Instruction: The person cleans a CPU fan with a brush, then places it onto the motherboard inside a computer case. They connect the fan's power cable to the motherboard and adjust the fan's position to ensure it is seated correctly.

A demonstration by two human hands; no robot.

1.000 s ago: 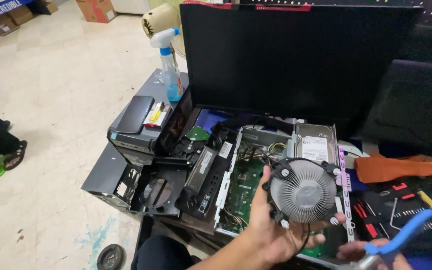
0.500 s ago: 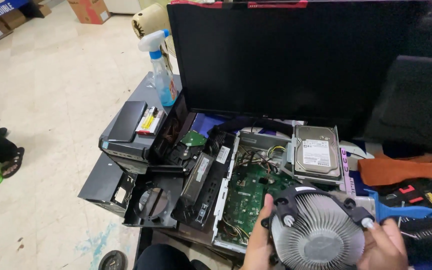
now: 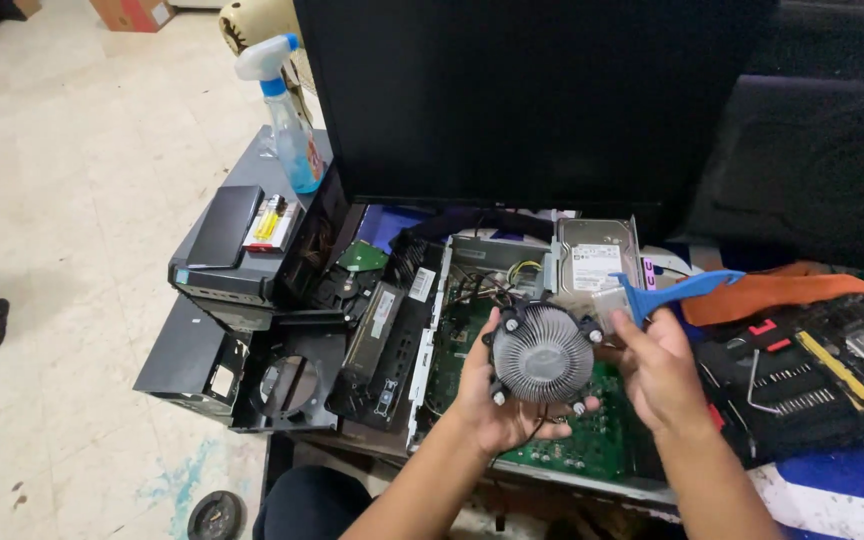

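Left hand [image 3: 497, 400]: cradles the round CPU cooler [image 3: 543, 353], fingers clamped on its frame.
Right hand [image 3: 657, 365]: steadies the cooler, gripping a blue pry tool [image 3: 677, 291].
Progress: cooler lifted clear; green motherboard [image 3: 592, 440] beneath sits exposed.
Farther: hard drive [image 3: 597, 262], black monitor [image 3: 512, 100].

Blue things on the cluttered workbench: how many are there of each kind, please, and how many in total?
Clear plastic spray bottle with blue liquid and blue collar: 1
Blue plastic pry tool, held in the right hand: 1
Flat blue patch at the bench's near right edge: 1
Total: 3
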